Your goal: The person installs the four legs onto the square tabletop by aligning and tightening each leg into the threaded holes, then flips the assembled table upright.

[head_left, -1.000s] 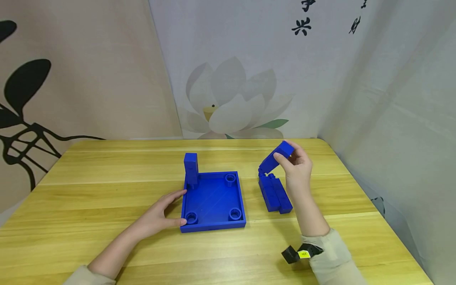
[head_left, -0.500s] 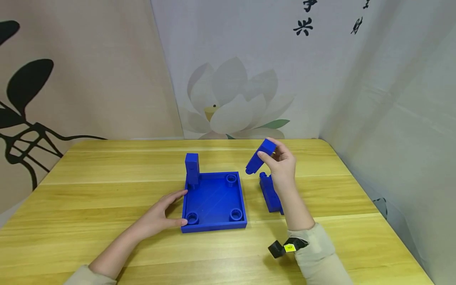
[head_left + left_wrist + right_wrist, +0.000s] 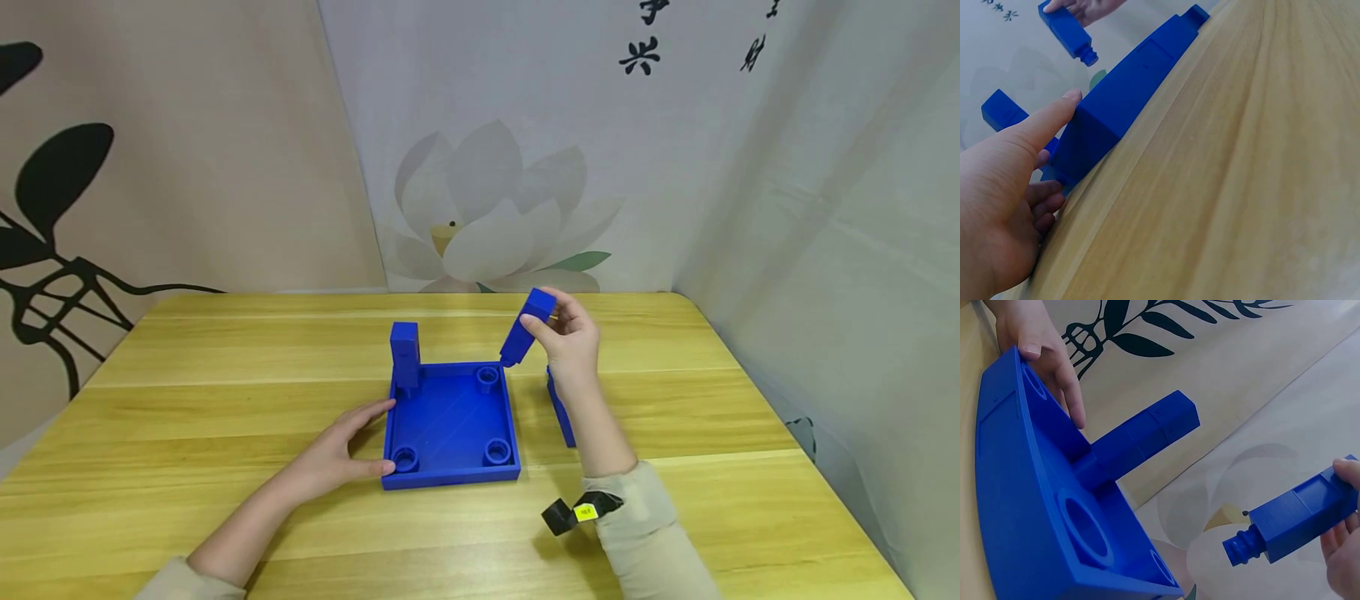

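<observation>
Just right of centre, my right hand point(image 3: 573, 346) pinches a tilted blue post point(image 3: 527, 327) near the blue tray point(image 3: 450, 425), mid-frame, which my left hand point(image 3: 337, 454) touches with relaxed fingers; lowered at that slant, the post could catch the rim point(image 3: 512, 421).

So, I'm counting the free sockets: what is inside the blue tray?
Inside the blue tray, three open round sockets show, near left, near right and far right. An upright blue post stands at far left; it covers any opening beneath it.
</observation>
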Available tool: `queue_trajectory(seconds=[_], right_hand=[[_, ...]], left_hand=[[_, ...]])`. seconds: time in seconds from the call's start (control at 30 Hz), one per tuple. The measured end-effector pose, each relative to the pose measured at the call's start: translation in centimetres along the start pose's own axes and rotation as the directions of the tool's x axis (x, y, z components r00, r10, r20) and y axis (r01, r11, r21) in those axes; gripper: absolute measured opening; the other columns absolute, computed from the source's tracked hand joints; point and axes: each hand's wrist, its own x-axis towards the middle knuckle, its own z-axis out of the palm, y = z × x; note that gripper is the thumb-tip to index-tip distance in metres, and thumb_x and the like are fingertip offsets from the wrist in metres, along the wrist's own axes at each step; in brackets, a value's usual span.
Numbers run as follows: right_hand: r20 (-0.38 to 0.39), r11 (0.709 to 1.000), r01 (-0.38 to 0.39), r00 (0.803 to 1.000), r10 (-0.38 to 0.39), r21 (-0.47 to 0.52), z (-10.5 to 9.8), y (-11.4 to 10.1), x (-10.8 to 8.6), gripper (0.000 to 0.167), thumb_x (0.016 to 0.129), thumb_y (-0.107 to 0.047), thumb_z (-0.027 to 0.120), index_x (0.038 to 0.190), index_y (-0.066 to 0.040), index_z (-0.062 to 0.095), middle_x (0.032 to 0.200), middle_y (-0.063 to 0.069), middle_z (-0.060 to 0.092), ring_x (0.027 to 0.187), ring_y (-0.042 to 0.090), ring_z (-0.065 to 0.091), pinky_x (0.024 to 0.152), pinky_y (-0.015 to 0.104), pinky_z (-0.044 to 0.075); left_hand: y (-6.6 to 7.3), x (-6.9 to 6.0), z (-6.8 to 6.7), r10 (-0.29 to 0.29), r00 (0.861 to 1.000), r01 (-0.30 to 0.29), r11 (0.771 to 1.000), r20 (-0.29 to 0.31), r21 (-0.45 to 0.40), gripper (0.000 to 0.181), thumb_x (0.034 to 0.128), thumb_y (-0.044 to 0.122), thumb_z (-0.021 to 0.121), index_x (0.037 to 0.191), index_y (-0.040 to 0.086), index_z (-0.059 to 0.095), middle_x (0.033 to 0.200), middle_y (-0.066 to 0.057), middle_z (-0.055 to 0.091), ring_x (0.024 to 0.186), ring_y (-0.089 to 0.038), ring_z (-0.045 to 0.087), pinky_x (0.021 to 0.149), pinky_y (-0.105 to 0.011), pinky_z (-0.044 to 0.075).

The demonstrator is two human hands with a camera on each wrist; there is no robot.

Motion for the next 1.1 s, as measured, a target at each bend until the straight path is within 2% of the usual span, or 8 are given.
queue_trajectory(seconds=[0.23,0.53,0.7,0.83,1.1], right_hand=[[0.043,1.000,0.024,0.999,-0.023,-0.019,0.7,0.8,0.3,0.038,0.082,0.003,0.073,0.118,0.006,0.062,0.092,0.001,0.066,0.082,0.017,0.062,0.075,0.026,0.051],[0.099,0.997,-0.006,0.995,0.013,-0.074,1.3,1.6,0.5,0.041,0.083,-0.004,0.074,0.122,0.003,0.062,0.096,0.003,0.065,0.088,0.019,0.063,0.077,0.026,0.052],[0.110,0.994,-0.016,0.994,0.028,-0.107,1.5,2.0,0.5,0.040,0.084,-0.009,0.075,0.121,-0.002,0.064,0.096,0.004,0.065,0.091,0.024,0.062,0.078,0.028,0.052],[0.124,0.994,-0.016,0.992,0.029,-0.110,1.6,2.4,0.4,0.041,0.083,-0.008,0.075,0.122,-0.001,0.063,0.096,0.004,0.065,0.091,0.028,0.061,0.078,0.027,0.052],[0.157,0.991,-0.003,0.987,0.024,-0.131,1.7,3.1,0.4,0.042,0.084,-0.005,0.074,0.124,0.001,0.062,0.094,-0.001,0.064,0.090,0.026,0.060,0.077,0.025,0.050]], left_hand=[[0.0,0.0,-0.1,0.001,1.000,-0.001,1.000,-0.002,0.005,0.084,0.0780,0.043,0.078,0.148,0.018,0.037,0.150,-0.015,0.033,0.136,-0.041,0.026,0.102,-0.065,0.025],[0.0,0.0,-0.1,0.007,1.000,-0.007,1.000,-0.005,0.009,0.085,0.0776,0.043,0.078,0.148,0.016,0.038,0.149,-0.015,0.034,0.136,-0.041,0.027,0.102,-0.065,0.025],[0.1,0.0,0.0,0.006,1.000,-0.006,1.000,-0.002,0.009,0.085,0.0778,0.042,0.078,0.147,0.015,0.038,0.149,-0.015,0.034,0.136,-0.041,0.027,0.103,-0.065,0.025],[0.1,0.0,0.0,0.014,1.000,-0.014,1.000,0.003,0.011,0.084,0.0784,0.041,0.078,0.147,0.014,0.038,0.149,-0.017,0.034,0.135,-0.043,0.027,0.102,-0.066,0.025],[0.1,0.0,-0.1,0.017,1.000,-0.017,1.000,-0.011,0.006,0.085,0.0772,0.041,0.079,0.147,0.015,0.038,0.149,-0.015,0.034,0.135,-0.041,0.027,0.103,-0.064,0.025]])
